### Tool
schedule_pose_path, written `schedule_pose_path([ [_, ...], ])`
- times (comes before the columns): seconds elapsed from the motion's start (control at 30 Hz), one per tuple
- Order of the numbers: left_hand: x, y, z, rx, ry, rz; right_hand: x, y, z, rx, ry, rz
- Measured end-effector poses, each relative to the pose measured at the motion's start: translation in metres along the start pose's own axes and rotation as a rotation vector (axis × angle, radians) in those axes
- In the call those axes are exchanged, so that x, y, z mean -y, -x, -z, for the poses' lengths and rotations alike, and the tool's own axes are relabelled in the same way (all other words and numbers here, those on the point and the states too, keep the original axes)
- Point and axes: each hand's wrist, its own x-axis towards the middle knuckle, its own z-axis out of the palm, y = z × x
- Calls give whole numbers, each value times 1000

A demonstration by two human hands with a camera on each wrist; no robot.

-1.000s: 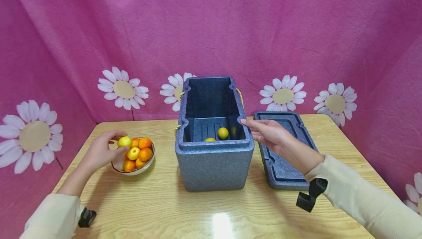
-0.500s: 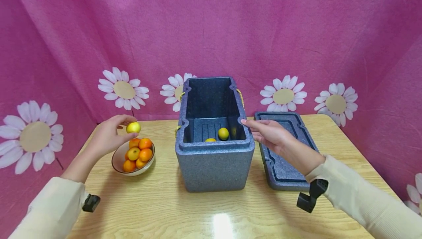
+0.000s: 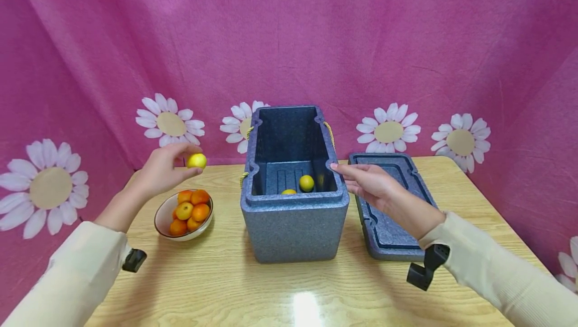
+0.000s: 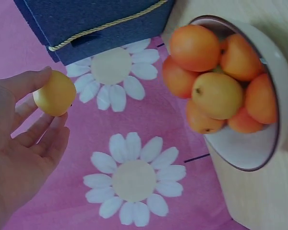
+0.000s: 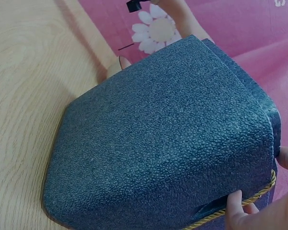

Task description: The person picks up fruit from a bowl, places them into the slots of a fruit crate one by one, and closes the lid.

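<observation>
My left hand [image 3: 168, 169] pinches a round yellow fruit [image 3: 197, 161] between thumb and fingertips, raised above and behind the fruit bowl [image 3: 161, 216]. The left wrist view shows the same yellow fruit [image 4: 55, 94] in the fingertips. Below, the bowl holds several orange fruits [image 4: 194, 48] and another yellow fruit [image 4: 217, 96]. My right hand [image 3: 370, 180] grips the right side of an open grey foam cooler box [image 3: 295, 234], thumb at the rim, fingers by the yellow rope handle [image 5: 259, 192]. Inside the box, a yellow fruit [image 3: 306, 183] lies on the floor and a second [image 3: 289, 192] is partly hidden by the front wall.
The box's grey foam lid [image 3: 393, 221] lies on the wooden table [image 3: 217, 287] to the right, under my right forearm. A pink curtain [image 3: 289, 41] with white daisies hangs close behind the table and at both sides.
My left hand has lifted the yellow fruit out of the bowl, up and to the right. The right hand has stayed on the box.
</observation>
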Motion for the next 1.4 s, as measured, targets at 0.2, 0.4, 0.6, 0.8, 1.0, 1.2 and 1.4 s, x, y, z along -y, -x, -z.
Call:
schedule_pose_path([
  [0.2,-12,-13,5,24,-15,-37,1,-1,0,7,-9,-1],
  [0.4,-22,-31,6,45,30,-58,0,0,1,-2,5,-6],
  [0.6,-36,-48,12,119,28,-13,0,0,1,3,0,-6],
  [0.8,-51,-65,17,172,15,2,0,-2,0,5,5,-8],
  [1.0,-63,-83,19,212,0,1,1,-2,-1,4,10,-7],
  [1.2,-76,-101,20,255,-10,-14,2,-2,0,15,18,-6],
  [1.4,-91,-118,17,331,5,14,1,-2,1,12,22,-15],
])
